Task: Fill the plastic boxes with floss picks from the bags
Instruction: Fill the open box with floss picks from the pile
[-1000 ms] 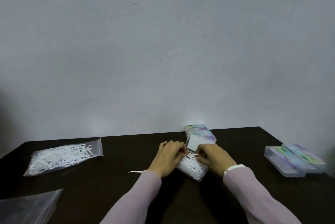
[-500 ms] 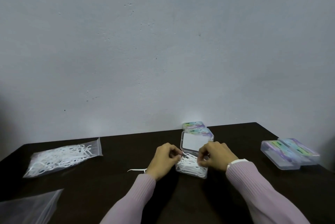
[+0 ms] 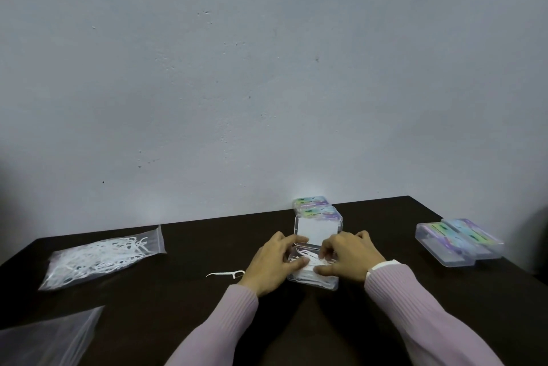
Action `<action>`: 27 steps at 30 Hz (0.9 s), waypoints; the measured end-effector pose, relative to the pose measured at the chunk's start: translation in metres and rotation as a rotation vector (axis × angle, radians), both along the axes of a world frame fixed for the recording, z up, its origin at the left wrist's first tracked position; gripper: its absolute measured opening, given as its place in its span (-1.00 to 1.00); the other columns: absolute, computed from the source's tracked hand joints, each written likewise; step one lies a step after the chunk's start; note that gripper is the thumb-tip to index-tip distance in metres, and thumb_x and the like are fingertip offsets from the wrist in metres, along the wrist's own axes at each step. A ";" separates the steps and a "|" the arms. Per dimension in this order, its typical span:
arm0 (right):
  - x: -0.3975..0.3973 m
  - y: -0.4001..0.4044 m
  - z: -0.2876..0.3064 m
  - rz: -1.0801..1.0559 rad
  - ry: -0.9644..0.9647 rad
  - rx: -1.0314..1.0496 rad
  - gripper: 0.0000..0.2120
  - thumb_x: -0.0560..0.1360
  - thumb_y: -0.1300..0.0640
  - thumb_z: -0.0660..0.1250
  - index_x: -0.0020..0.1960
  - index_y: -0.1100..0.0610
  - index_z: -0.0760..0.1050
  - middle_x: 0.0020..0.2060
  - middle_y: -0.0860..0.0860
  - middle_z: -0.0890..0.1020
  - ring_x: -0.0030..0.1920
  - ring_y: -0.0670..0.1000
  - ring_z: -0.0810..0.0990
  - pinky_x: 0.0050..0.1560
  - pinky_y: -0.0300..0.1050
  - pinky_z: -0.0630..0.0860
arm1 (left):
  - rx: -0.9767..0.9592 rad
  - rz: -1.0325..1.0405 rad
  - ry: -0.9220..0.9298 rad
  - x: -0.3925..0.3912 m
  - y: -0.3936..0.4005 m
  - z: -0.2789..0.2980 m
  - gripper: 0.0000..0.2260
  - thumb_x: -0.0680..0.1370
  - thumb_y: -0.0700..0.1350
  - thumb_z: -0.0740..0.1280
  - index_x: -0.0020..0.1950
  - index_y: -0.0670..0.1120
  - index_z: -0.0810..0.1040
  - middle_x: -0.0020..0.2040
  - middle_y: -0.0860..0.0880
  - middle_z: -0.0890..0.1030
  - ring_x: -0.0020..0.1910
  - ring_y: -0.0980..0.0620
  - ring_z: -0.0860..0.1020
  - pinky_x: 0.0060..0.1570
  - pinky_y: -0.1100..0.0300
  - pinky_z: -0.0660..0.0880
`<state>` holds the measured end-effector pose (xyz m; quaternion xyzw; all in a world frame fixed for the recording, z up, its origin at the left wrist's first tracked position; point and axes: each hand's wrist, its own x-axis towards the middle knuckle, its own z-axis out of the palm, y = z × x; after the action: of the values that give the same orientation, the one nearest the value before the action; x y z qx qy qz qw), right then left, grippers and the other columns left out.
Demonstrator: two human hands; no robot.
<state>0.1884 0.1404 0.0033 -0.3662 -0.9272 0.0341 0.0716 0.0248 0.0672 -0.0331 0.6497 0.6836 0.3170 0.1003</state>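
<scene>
— Where's the box you're filling?

— Right under my grip. The open plastic box (image 3: 314, 275) sits on the desk (image 3: 385, 291) between my two hands, its hinged lid (image 3: 317, 230) standing open on the far side, just beyond my fingertips. The floss picks (image 3: 311, 264) heaped in it lie roughly crosswise, left to right between my palms.

— What are the hands doing?

— My left hand (image 3: 274, 263) has its fingers curled over the near-left of the heap, thumb on the picks. My right hand (image 3: 348, 259) is curled over the right side, thumb pointing in at the pile. Both press or pinch the picks; I can't tell which strands are actually held.

— So what does the next move turn on?

— The lid lies directly away from both hands, hinge line running left to right. I'd judge the picks need tucking level before it folds toward me. Both hands are equally near.

— Anything loose?

— One stray floss pick (image 3: 226, 274) lies on the desk just left of my left wrist, long axis left to right; the left hand is nearer.

— Room around?

— Closed boxes (image 3: 317, 208) sit just behind the lid, two more boxes (image 3: 456, 242) well off right, the full bag (image 3: 100, 256) far left, another bag (image 3: 47, 336) near-left. Bare desk on the near side.
</scene>
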 end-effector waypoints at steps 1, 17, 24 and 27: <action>-0.001 -0.001 -0.001 0.002 -0.008 -0.009 -0.65 0.46 -0.16 0.28 0.14 0.01 0.50 0.06 -0.07 0.56 0.12 -0.06 0.47 0.25 -0.02 0.19 | -0.042 -0.016 0.018 0.000 0.000 0.000 -0.66 0.55 0.08 0.29 0.32 0.18 0.42 -0.05 0.11 0.34 -0.13 0.24 0.38 -0.07 0.37 0.33; 0.002 -0.005 0.003 0.059 0.117 -0.014 -0.83 0.53 0.03 0.25 0.07 0.03 0.53 0.01 -0.08 0.53 0.00 -0.12 0.44 0.29 -0.07 0.21 | 0.086 -0.010 0.073 -0.006 -0.005 0.001 -0.82 0.58 -0.05 0.27 0.15 0.04 0.58 -0.01 0.06 0.47 -0.04 0.17 0.48 0.01 0.22 0.48; -0.021 -0.017 0.001 0.178 0.204 -0.045 -0.87 0.52 0.11 0.28 0.01 0.08 0.56 0.00 -0.01 0.58 -0.07 -0.12 0.48 -0.01 -0.30 0.41 | -0.043 0.060 0.082 -0.053 -0.037 0.010 -0.73 0.55 -0.23 0.26 0.15 0.09 0.54 0.03 0.12 0.47 0.00 0.21 0.47 0.03 0.32 0.44; -0.035 -0.023 -0.001 0.205 0.194 -0.051 -0.87 0.51 0.08 0.29 0.03 0.05 0.54 0.07 -0.02 0.54 0.05 -0.08 0.49 0.11 -0.24 0.43 | -0.245 0.108 0.154 -0.079 -0.055 0.014 -0.69 0.54 -0.15 0.32 0.26 0.08 0.47 0.18 0.11 0.44 0.18 0.19 0.42 0.22 0.25 0.40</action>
<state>0.1534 0.1177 0.0020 -0.2661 -0.9473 0.1000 0.1476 -0.0543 0.0120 -0.0192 0.6172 0.7569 0.1853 0.1090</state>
